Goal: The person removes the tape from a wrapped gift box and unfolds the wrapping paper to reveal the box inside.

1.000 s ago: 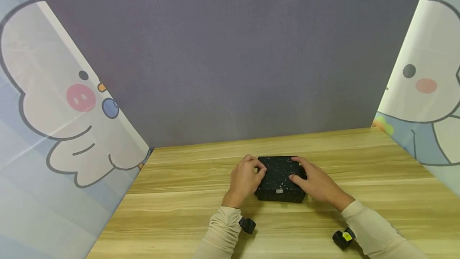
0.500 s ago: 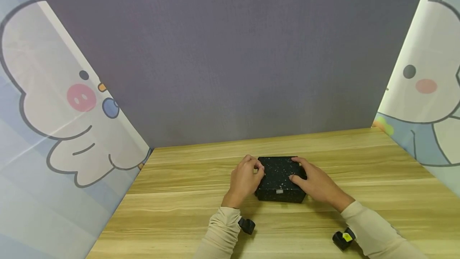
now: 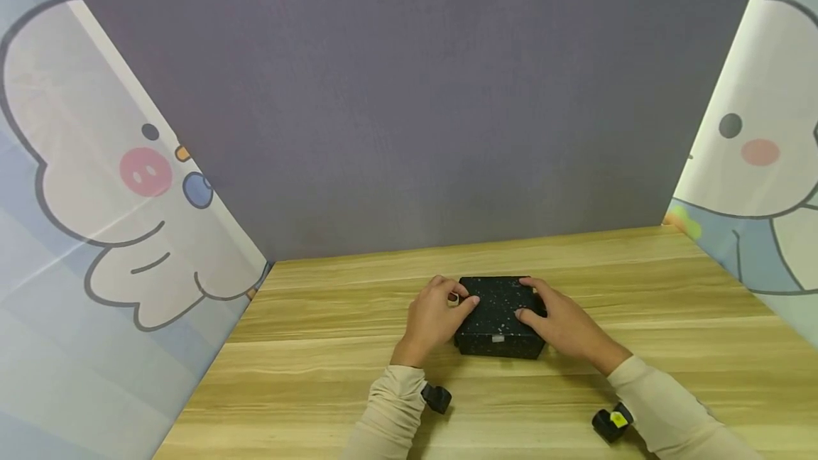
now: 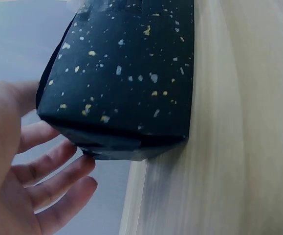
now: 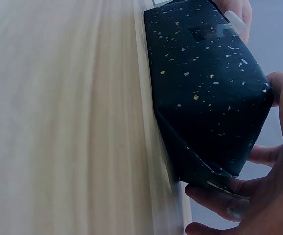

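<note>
A box wrapped in black paper with white and gold specks (image 3: pixel 495 304) rests on the wooden table. My left hand (image 3: pixel 434 318) is at its left end, thumb on the top edge and the other fingers around that side. In the left wrist view, those fingers (image 4: pixel 53 171) curve loosely by the folded end. My right hand (image 3: pixel 565 321) grips the right end, with the thumb on top and the index finger at the far corner. From the right wrist view, its lower fingers (image 5: pixel 219 196) lie under the folded end flap. A shiny strip of clear tape (image 5: pixel 209 32) crosses the front face.
Wood-grain tabletop (image 3: pixel 319 360) spreads around the box. Behind it rises a grey panel (image 3: pixel 409 105), and cartoon-printed sheets (image 3: pixel 96 162) flank both sides. A small black camera (image 3: pixel 437 399) hangs under the left sleeve, another black camera (image 3: pixel 608 426) under the right.
My left thumb has slid slightly right over the box top, and a gap now shows between it and the index finger. The right hand and the box stay put.
</note>
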Demonstrator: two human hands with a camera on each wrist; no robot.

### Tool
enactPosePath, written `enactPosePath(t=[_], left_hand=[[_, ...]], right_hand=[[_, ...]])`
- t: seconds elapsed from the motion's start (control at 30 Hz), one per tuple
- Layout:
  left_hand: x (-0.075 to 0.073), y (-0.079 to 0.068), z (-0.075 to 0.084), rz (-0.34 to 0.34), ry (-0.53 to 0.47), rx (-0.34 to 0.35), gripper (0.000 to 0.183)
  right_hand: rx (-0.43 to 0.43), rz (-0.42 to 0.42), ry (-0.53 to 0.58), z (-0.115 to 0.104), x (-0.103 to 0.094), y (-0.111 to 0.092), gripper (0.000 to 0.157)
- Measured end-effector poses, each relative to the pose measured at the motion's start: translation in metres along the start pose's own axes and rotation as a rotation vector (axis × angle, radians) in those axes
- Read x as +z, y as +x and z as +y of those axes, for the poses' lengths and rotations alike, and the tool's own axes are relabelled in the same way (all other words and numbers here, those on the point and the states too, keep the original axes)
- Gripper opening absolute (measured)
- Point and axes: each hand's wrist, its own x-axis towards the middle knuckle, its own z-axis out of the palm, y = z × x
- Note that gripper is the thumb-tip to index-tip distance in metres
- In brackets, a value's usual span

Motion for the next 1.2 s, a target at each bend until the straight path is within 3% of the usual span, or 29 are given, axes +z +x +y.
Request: enactPosePath(t=[0.1, 0.3, 0.43, 0.77, 1.2], left_hand=[[0.002, 0.0, 0.0, 0.004, 0.024, 0.01, 0.026], [0.003, 0.0, 0.002, 0.034, 0.049, -0.004, 0.009], [0.002, 0.001, 0.002, 0.032, 0.056, -0.017, 0.009], [-0.005, 0.001, -0.008, -0.001, -0.054, -0.074, 0.01], [-0.01, 0.0, -0.019, -0.03, -0.081, -0.099, 0.011]], right_hand=[[0.004, -0.005, 0.011, 0.0, 0.0, 0.001, 0.067], [0.009, -0.01, 0.012, 0.001, 0.001, 0.002, 0.068], [0.009, -0.006, 0.008, 0.001, 0.0, 0.001, 0.067], [0.001, -0.022, 0.026, 0.0, -0.001, -0.001, 0.068], [0.0, -0.023, 0.027, 0.001, 0.0, -0.001, 0.068]])
